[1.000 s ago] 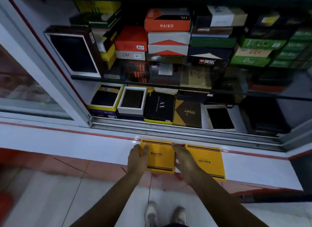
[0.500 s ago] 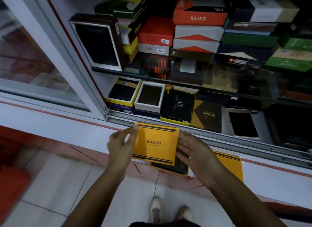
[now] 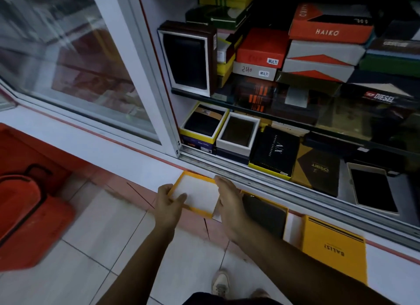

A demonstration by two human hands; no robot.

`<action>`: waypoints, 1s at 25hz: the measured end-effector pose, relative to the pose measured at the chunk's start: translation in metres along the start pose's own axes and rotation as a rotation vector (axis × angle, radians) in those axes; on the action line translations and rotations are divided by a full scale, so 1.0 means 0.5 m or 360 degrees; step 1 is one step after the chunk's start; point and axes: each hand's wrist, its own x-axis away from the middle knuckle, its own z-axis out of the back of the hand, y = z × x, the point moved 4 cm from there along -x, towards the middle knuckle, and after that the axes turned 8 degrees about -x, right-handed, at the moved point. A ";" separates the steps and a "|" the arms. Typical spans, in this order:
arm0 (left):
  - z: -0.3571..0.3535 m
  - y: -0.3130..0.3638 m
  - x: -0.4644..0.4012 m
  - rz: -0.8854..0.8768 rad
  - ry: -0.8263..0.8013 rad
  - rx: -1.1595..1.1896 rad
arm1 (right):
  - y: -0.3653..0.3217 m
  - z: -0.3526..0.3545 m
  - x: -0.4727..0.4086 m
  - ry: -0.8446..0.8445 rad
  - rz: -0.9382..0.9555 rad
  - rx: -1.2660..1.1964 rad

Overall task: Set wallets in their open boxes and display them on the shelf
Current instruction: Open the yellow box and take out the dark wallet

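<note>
A yellow box lid (image 3: 197, 194) lies upside down on the white ledge (image 3: 127, 154), showing its white inside. My left hand (image 3: 169, 204) grips its near-left corner. My right hand (image 3: 227, 200) presses along its right edge. Just right of that hand, a dark wallet (image 3: 264, 212) rests in its open yellow box base. A closed yellow BALISI box (image 3: 334, 248) lies further right on the ledge.
The cabinet's lower shelf holds two open boxed wallets (image 3: 204, 124), an AX box (image 3: 275, 151), a brown box (image 3: 318, 168) and a white-framed wallet (image 3: 372, 191). Stacked boxes fill the glass shelf (image 3: 295, 120) above. A sliding glass door (image 3: 91, 61) stands left. A red bag (image 3: 25, 213) sits on the floor.
The lid has come off the box, been flipped white side up and set down to the left. The wallet in the base is now uncovered. My view swung left.
</note>
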 end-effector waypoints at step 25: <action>-0.254 0.117 0.155 -0.0174 -0.0675 -0.0324 | -0.062 0.287 0.088 0.0082 0.0109 0.0090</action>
